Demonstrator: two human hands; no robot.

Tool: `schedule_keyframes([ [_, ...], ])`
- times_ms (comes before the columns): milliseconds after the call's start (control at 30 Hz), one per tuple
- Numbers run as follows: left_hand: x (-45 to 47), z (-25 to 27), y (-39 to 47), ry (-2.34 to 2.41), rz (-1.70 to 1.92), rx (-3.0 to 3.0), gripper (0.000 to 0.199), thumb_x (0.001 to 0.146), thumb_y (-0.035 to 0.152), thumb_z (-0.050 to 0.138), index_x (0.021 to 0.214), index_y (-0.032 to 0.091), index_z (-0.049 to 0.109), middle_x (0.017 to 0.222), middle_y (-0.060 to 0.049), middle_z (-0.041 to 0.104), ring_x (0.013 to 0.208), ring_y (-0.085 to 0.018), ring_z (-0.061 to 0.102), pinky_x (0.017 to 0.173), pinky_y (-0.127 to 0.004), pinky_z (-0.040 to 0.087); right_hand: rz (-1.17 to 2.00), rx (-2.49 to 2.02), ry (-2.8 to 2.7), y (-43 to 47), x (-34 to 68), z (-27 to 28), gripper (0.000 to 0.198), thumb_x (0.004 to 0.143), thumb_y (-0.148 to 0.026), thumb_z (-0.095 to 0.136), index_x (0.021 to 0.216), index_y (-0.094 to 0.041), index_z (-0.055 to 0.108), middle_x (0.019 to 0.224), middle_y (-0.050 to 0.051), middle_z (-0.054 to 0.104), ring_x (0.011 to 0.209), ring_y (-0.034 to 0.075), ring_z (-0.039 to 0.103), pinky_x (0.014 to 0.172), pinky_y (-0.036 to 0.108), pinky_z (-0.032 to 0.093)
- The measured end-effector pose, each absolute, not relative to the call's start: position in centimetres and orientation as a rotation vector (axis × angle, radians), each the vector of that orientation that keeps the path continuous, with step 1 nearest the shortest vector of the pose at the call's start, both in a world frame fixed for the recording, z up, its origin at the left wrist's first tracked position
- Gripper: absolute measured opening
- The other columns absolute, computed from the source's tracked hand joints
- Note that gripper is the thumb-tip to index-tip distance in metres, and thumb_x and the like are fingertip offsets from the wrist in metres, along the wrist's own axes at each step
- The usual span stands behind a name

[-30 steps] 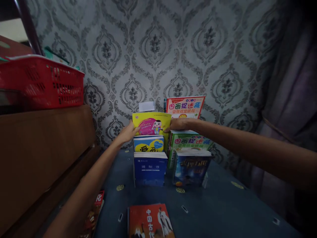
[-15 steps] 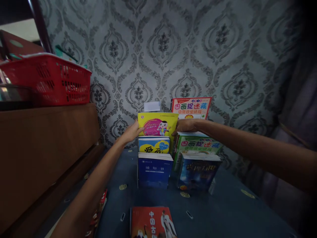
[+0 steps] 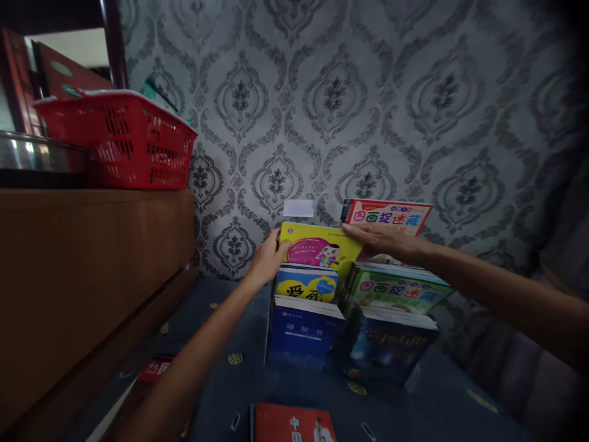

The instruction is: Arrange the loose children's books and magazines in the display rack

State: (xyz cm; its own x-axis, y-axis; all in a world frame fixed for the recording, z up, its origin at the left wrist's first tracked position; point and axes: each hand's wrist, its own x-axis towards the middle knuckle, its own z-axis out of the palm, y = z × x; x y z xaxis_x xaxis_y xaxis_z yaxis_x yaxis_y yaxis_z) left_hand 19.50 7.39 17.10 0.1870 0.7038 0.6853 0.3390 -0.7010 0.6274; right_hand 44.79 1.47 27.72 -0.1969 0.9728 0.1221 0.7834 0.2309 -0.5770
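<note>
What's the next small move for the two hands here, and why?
Probably a gentle two-handed nudge to square the yellow book with the blue-and-yellow book in front. The left hand pinches its left edge, the right hand is at its upper right corner, and it shows past the front book's right side.
</note>
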Motion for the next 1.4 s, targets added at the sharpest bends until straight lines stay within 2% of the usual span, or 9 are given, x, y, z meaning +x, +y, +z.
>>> schedule_keyframes([
  [100, 19.5, 17.3, 8.2, 0.823, 1.596, 1.998, 0.049, 0.092, 0.027, 0.055, 0.141, 0.020, 0.051, 0.109, -0.009, 0.073, 0.093, -0.024, 0.069, 0.087, -0.036, 0.053, 0.586, -1.556, -2.104, 1.4, 44.6, 27.3, 0.068, 0.090, -0.074, 0.043, 0.106, -0.015, 0.072, 0.103, 0.016, 0.076, 0.088, 0.026, 0.071, 0.074, 0.033, 0.057],
  [200, 19.4, 17.3, 8.5, 0.663, 1.615, 1.955, 0.053, 0.088, 0.024, 0.059, 0.140, 0.023, 0.054, 0.111, -0.007, 0.073, 0.094, -0.023, 0.068, 0.087, -0.034, 0.053, 0.214, -1.455, -2.210, 1.3, 45.0, 26.4, 0.071, 0.093, -0.071, 0.036, 0.113, -0.014, 0.073, 0.096, 0.014, 0.076, 0.084, 0.027, 0.070, 0.071, 0.033, 0.054],
  [300, 19.3, 17.5, 8.9, 0.485, 1.640, 1.862, 0.047, 0.080, 0.025, 0.065, 0.127, 0.021, 0.064, 0.114, -0.006, 0.073, 0.099, -0.022, 0.067, 0.089, -0.032, 0.052, -0.123, -1.236, -2.313, 1.1, 45.9, 25.3, 0.060, 0.095, -0.063, 0.041, 0.120, -0.019, 0.074, 0.105, 0.012, 0.076, 0.095, 0.028, 0.071, 0.081, 0.035, 0.053],
  [467, 19.2, 18.3, 9.3, 0.441, 1.659, 1.787, 0.030, 0.071, 0.032, 0.076, 0.097, 0.017, 0.074, 0.101, -0.006, 0.075, 0.100, -0.022, 0.064, 0.094, -0.031, 0.047, -0.279, -1.064, -2.346, 1.5, 47.6, 24.2, 0.045, 0.096, -0.051, 0.049, 0.122, -0.025, 0.075, 0.124, 0.011, 0.071, 0.112, 0.028, 0.069, 0.095, 0.037, 0.053],
  [633, 19.3, 19.6, 9.0, 0.516, 1.621, 1.709, 0.030, 0.068, 0.043, 0.081, 0.081, 0.017, 0.074, 0.083, -0.004, 0.073, 0.084, -0.018, 0.063, 0.082, -0.028, 0.047, -0.294, -1.058, -2.267, 1.8, 47.7, 23.9, 0.038, 0.098, -0.042, 0.048, 0.116, -0.024, 0.077, 0.114, 0.009, 0.074, 0.103, 0.026, 0.071, 0.088, 0.035, 0.054],
  [767, 20.2, 22.5, 8.4, 0.460, 1.739, 1.721, 0.028, 0.066, 0.041, 0.082, 0.076, 0.017, 0.073, 0.076, -0.001, 0.071, 0.079, -0.016, 0.062, 0.079, -0.025, 0.048, -0.371, -1.046, -2.046, 1.6, 47.5, 25.2, 0.031, 0.096, -0.041, 0.053, 0.094, -0.022, 0.078, 0.105, 0.008, 0.075, 0.098, 0.026, 0.070, 0.082, 0.033, 0.053],
  [967, 23.1, 28.3, 7.3, 0.086, 1.806, 1.615, 0.029, 0.077, 0.043, 0.080, 0.083, 0.020, 0.063, 0.072, 0.002, 0.066, 0.076, -0.015, 0.068, 0.071, -0.024, 0.053, 0.135, -0.896, -1.691, 1.0, 47.0, 27.9, 0.037, 0.085, -0.055, 0.067, 0.087, -0.019, 0.073, 0.075, 0.004, 0.073, 0.062, 0.016, 0.065, 0.053, 0.026, 0.050],
  [1200, 23.0, 31.3, 7.7, -0.020, 1.961, 1.598, 0.031, 0.084, 0.043, 0.076, 0.082, 0.019, 0.057, 0.082, 0.001, 0.064, 0.097, -0.017, 0.070, 0.091, -0.028, 0.056, 0.775, -0.878, -1.706, 1.5, 46.5, 26.7, 0.036, 0.070, -0.049, 0.084, 0.089, -0.020, 0.074, 0.093, 0.007, 0.079, 0.081, 0.020, 0.074, 0.056, 0.025, 0.060],
  [1400, 21.0, 30.9, 6.8, 0.104, 1.783, 1.710, 0.048, 0.073, 0.052, 0.083, 0.101, 0.019, 0.063, 0.102, -0.004, 0.072, 0.118, -0.026, 0.066, 0.100, -0.036, 0.054, 0.615, -0.788, -1.663, 1.5, 45.8, 28.7, 0.036, 0.077, -0.048, 0.081, 0.097, -0.019, 0.075, 0.092, 0.007, 0.077, 0.089, 0.022, 0.074, 0.067, 0.030, 0.066],
])
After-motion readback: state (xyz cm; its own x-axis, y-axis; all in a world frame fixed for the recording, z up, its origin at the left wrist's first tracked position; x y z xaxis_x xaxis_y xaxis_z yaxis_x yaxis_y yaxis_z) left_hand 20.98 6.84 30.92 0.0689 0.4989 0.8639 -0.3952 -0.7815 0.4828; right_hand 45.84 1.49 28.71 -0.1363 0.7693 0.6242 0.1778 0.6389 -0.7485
